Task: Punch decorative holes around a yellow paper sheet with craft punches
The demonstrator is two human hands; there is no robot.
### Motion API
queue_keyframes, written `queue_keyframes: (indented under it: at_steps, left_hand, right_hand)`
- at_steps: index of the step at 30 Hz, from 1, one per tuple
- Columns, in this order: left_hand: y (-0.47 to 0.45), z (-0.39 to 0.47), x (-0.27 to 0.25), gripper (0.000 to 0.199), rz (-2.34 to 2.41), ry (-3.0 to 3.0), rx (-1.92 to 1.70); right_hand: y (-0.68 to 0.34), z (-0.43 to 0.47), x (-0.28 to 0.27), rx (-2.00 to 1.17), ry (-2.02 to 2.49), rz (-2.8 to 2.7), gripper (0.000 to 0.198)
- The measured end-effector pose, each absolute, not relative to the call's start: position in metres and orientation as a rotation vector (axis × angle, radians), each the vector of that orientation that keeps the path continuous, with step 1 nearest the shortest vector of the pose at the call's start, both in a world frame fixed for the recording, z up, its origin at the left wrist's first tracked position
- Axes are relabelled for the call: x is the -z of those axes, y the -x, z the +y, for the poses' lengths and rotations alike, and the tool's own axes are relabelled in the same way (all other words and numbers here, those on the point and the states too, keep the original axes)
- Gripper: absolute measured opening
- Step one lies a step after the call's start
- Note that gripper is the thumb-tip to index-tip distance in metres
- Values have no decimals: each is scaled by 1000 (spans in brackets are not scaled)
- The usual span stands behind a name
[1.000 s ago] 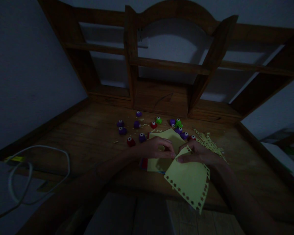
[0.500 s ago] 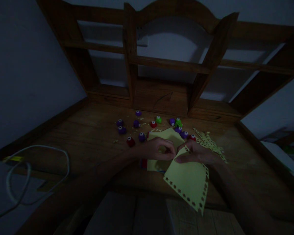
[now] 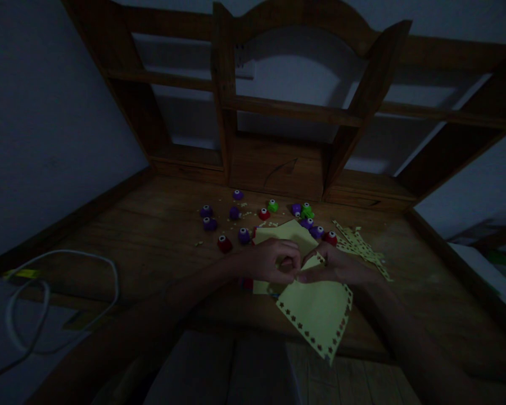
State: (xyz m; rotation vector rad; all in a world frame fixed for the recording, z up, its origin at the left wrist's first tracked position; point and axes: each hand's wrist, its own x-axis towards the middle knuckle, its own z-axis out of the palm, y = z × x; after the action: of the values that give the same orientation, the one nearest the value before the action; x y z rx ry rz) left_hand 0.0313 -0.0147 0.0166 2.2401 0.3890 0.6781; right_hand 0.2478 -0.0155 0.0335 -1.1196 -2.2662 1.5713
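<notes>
My right hand [image 3: 337, 265] grips a yellow sheet of paper [image 3: 314, 309] by its upper edge, thumb on top. A row of punched star- or flower-shaped holes runs along the sheet's lower and right borders. My left hand [image 3: 274, 261] is closed in a pinch, its thumb and forefinger at the sheet's upper left edge beside my right thumb. Under both hands lies a stack of coloured paper with a yellow sheet [image 3: 289, 232] on top. Just beyond my right hand sits a red craft punch [image 3: 331, 238].
Purple punches [image 3: 243, 235], green punches [image 3: 272, 206] and another red punch [image 3: 225, 243] stand about the wooden desk [image 3: 168, 219] among tiny paper cut-outs. Perforated yellow strips [image 3: 362, 250] lie at right. A shelf unit [image 3: 278, 163] rises behind; a white cable [image 3: 113, 270] loops at left.
The held yellow sheet has shifted slightly left and up, its lower corner swinging left. Both hands have moved a little with it, still together at its upper edge.
</notes>
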Motion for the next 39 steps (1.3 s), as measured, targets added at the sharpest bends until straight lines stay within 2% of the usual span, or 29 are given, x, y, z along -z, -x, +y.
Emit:
queue_keyframes:
  at_steps: [4, 11, 16, 21, 39]
  left_hand:
    - [-34, -17, -14, 8, 401, -2347, -677]
    - [-17, 3, -9, 7, 686, -2354, -749]
    - [-15, -4, -27, 5, 568, -2123, -696]
    - [-22, -17, -36, 18, 495, -1955, -634]
    - [-29, -17, -29, 10, 345, -2097, -633]
  right_hand:
    - [-243, -17, -39, -1581, 1061, -2310, 36]
    - [-246, -26, -48, -1649, 1027, -2299, 31]
    - [-253, -25, -43, -1711, 1173, -2139, 33]
    - [-252, -23, -40, -1688, 1177, -2143, 35]
    - [-251, -20, -40, -1665, 1142, -2224, 40]
